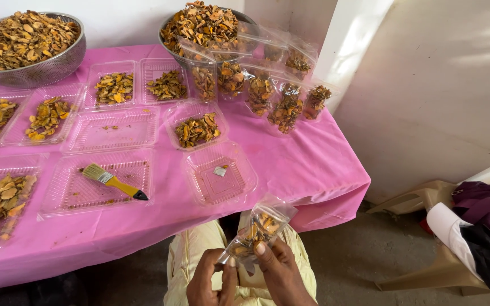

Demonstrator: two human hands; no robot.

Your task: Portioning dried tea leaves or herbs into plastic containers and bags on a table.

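Clear plastic pouch [258,228] of dried orange-brown slices held low over the lap, below the edge of the pink tablecloth [290,170]. Left hand [211,280] and right hand [282,272] both pinch its lower end, fingers closed on the film, likely keeping the slices from spilling. Filled pouches [267,85] lean against a steel bowl [168,42]. Yellow-handled brush [113,181] lies in an empty tray [94,190].
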